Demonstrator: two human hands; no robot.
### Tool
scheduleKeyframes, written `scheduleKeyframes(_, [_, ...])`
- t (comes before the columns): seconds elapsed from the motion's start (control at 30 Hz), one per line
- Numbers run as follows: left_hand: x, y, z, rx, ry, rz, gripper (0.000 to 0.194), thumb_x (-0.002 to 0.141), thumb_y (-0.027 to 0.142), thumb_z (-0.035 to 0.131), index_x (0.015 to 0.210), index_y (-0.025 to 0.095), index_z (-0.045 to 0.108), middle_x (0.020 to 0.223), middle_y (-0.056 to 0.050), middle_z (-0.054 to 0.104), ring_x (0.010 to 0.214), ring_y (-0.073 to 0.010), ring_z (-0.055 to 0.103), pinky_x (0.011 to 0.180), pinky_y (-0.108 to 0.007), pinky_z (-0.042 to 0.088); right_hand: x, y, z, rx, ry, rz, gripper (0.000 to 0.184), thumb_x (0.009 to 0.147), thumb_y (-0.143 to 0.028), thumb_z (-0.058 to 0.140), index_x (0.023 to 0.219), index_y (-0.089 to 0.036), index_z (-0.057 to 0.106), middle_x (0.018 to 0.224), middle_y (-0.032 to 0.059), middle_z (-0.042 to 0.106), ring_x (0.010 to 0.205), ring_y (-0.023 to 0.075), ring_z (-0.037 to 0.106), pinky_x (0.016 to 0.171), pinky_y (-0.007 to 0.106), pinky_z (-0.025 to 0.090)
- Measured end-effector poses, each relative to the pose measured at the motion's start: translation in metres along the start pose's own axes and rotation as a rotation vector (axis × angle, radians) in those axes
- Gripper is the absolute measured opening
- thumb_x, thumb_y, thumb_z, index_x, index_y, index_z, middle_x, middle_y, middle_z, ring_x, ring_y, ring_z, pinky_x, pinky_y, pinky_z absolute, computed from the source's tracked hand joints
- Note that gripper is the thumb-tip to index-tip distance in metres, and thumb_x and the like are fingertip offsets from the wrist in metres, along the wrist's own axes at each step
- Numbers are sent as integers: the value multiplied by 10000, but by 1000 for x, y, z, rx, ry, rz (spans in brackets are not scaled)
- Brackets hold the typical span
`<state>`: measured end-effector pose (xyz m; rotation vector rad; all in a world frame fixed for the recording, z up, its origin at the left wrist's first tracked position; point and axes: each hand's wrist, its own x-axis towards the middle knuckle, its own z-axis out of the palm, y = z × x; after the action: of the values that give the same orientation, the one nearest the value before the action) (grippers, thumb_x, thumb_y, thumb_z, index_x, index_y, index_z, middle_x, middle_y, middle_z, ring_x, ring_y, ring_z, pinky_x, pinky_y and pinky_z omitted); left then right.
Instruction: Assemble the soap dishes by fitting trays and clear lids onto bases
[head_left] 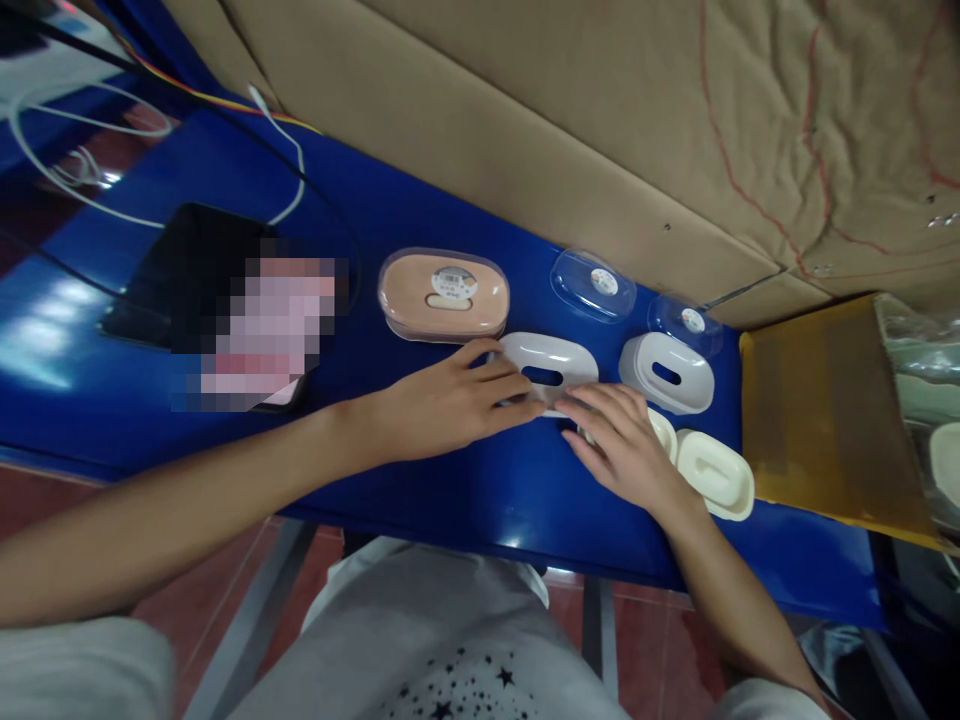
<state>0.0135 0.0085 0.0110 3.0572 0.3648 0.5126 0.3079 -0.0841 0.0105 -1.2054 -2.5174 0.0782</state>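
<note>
A white oval box (559, 351) with a dark slot in its top lies on the blue table. My left hand (469, 402) grips its left end, thumb on the far side and fingers along the near side. Stretched over the near right edge of the same box are the fingers of my right hand (626, 440), the thumb apart from them. Under and beyond that hand are cream oval trays, the right one (718, 475) fully visible. A second white slotted box (686, 375) sits to the right. Left of my hands is a peach oval box (420, 290) under a clear cover with a label.
Two clear lids (577, 285) (684, 318) with round labels lie along the back. A cardboard box (817, 400) holding wrapped pieces stands at the right. A dark device and a phone (285, 396) with cables lie at the left; brown board (480, 130) walls the back.
</note>
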Motion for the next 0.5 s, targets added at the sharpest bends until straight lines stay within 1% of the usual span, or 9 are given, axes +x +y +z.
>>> scheduleKeyframes(0.1, [0,1,1,-6,-17,21,367,1075,81,561,1382,234,691,1303,-68,779,1195,-245,720,1170,-434,472,1,0,-1,10,-3,-8,454,1063,-199,660,1508,-276,610,1374,91,770,1310,287,686,1137,517,509])
scheduleKeyframes(0.17, [1,2,0,-17,-2,9,318,1090,142,585,1375,230,696,1302,-81,772,1213,-257,712,1164,-441,476,1,-1,-2,18,9,-21,432,1063,-167,651,1481,-272,631,1356,86,786,1296,276,703,1141,512,504])
scheduleKeyframes(0.23, [1,2,-1,-34,14,-16,297,1089,218,633,1379,237,695,1350,-98,750,1268,-276,692,1198,-473,457,2,-1,-3,23,12,-23,414,1066,-142,633,1457,-276,649,1340,81,798,1280,266,721,1142,506,499])
scheduleKeyframes(0.37, [0,0,-3,-53,-11,-67,354,1075,356,695,1410,243,680,1495,-147,673,1400,-321,625,1268,-548,407,2,-2,-5,24,5,-15,405,1076,-144,617,1445,-303,663,1344,66,804,1286,261,732,1152,502,488])
scheduleKeyframes(0.5, [-1,-2,-3,-87,-21,-95,472,1059,441,718,1465,211,647,1565,-191,614,1464,-371,582,1275,-593,410,2,-3,-6,15,4,-20,384,1078,-140,614,1423,-301,666,1344,57,805,1285,252,731,1160,495,482])
